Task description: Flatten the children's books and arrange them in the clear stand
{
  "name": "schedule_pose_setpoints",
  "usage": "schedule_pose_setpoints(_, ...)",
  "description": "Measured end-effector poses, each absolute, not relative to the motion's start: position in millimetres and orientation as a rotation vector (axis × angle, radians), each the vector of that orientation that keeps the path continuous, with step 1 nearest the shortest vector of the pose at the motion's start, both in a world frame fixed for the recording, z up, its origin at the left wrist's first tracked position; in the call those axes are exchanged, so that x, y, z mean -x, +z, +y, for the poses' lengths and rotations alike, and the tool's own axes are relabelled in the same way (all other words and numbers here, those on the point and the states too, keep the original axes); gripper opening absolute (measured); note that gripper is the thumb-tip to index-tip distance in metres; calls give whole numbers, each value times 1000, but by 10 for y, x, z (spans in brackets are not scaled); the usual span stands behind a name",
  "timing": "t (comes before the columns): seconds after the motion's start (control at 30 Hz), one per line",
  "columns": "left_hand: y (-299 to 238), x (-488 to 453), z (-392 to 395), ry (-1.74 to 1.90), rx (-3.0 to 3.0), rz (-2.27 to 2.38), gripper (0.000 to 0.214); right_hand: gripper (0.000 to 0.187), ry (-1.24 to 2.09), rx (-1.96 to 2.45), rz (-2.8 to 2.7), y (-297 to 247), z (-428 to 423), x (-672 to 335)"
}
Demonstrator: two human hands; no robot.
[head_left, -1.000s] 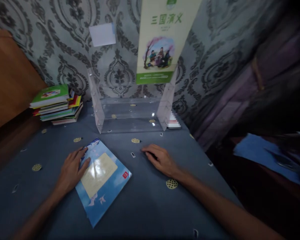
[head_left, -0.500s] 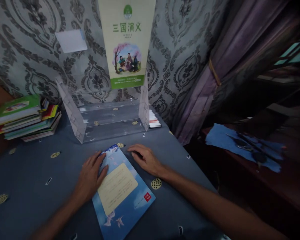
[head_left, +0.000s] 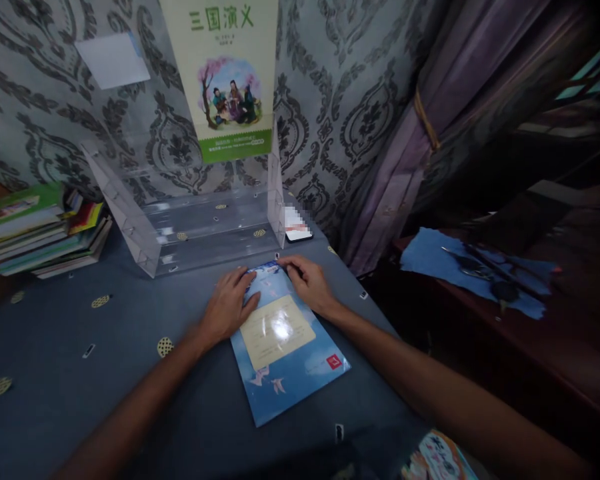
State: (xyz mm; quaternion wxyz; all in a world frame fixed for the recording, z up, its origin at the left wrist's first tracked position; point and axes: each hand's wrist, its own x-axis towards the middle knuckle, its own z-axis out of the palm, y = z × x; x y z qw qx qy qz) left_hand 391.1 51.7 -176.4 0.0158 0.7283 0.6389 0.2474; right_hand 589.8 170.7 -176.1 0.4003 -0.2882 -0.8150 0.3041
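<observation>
A thin blue book (head_left: 287,350) with a cream panel and white birds on its cover lies flat on the blue-grey tablecloth (head_left: 80,380). My left hand (head_left: 229,307) rests palm down on its far left corner, fingers stretched out. Fingers curled, my right hand (head_left: 307,283) touches the book's far right edge. Just beyond the hands stands a clear acrylic rack (head_left: 190,220). A tall green-and-cream book (head_left: 227,80) stands upright in it, towards its right side, against the wall.
A stack of several books (head_left: 40,230) lies at the far left. A phone (head_left: 297,225) lies right of the rack. The table ends at the right beside a purple curtain (head_left: 405,147). A colourful book corner (head_left: 435,457) shows at the bottom edge.
My left hand has slid the blue book to the right, up to my right hand. My right hand now touches the book's far edge. The view has swung to the right.
</observation>
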Motion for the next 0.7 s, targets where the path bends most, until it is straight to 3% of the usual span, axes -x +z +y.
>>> schedule_pose_setpoints(0.27, -1702, -3797, 496, 1107, -2075, 2074, 28, 38, 571, 614, -2313, -1805, 1622, -5886)
schedule_pose_setpoints(0.7, -1736, -3728, 499, 990, -2081, 2179, 32, 39, 455, 675, -2531, -1827, 1665, -5834)
